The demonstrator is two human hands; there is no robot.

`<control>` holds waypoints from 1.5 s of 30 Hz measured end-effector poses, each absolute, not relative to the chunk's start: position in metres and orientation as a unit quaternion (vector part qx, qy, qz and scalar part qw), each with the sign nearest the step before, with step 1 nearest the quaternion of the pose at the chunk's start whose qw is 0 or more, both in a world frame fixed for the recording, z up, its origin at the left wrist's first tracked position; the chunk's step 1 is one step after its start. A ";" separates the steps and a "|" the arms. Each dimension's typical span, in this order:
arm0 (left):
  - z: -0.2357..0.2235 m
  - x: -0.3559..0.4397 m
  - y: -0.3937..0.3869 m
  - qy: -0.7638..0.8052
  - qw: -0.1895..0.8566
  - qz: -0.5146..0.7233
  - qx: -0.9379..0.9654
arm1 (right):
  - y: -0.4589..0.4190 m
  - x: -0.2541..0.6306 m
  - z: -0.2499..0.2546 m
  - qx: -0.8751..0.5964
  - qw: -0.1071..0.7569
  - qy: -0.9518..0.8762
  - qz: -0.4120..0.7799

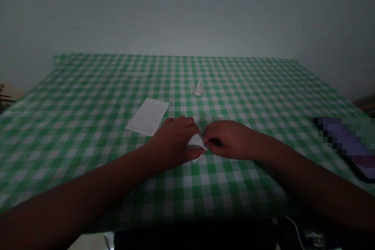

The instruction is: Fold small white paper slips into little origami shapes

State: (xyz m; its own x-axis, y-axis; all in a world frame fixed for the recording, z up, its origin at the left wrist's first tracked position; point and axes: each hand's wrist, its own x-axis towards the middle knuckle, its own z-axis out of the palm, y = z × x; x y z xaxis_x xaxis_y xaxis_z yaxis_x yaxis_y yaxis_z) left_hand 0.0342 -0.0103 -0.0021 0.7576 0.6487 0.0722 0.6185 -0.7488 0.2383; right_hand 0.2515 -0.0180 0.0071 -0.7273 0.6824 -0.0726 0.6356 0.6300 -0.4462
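A small folded piece of printed paper (197, 140) lies between my two hands, low over the table near its front. My left hand (177, 140) is closed on it, fingers over the far side and thumb along the near side. At the paper's right end, my right hand (224, 140) pinches a pointed tip with thumb and fingers. A pale corner of paper shows beneath my left thumb. Much of the folded paper is hidden by my left hand. Just beyond that hand, a flat printed sheet (149, 117) lies on the cloth.
A small folded paper piece (199, 88) stands farther back on the table. The green and white checked tablecloth (249, 97) covers the whole top. At the right edge is a dark phone-like device (340, 144), partly pixelated. A plain wall (187, 11) rises behind.
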 end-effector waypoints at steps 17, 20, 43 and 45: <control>-0.012 0.031 -0.010 0.339 0.122 0.135 0.923 | -0.016 0.244 0.003 -0.402 0.076 -0.889 0.205; -0.013 0.031 -0.009 0.342 0.123 0.135 0.922 | -0.014 0.240 0.001 -0.414 0.086 -0.887 0.184; -0.013 0.030 -0.009 0.346 0.104 0.121 0.925 | -0.032 0.253 0.018 -0.408 0.009 -0.885 0.222; -0.012 0.029 -0.009 0.344 0.108 0.120 0.925 | -0.031 0.255 0.019 -0.405 0.008 -0.885 0.231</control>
State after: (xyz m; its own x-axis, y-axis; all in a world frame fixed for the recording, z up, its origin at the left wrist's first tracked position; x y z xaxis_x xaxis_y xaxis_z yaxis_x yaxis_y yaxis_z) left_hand 0.0293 -0.0089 -0.0122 0.7345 0.6622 0.1484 0.6102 -0.7402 0.2825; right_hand 0.2547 -0.0311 0.0194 -0.6719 0.7203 -0.1723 0.7128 0.5657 -0.4146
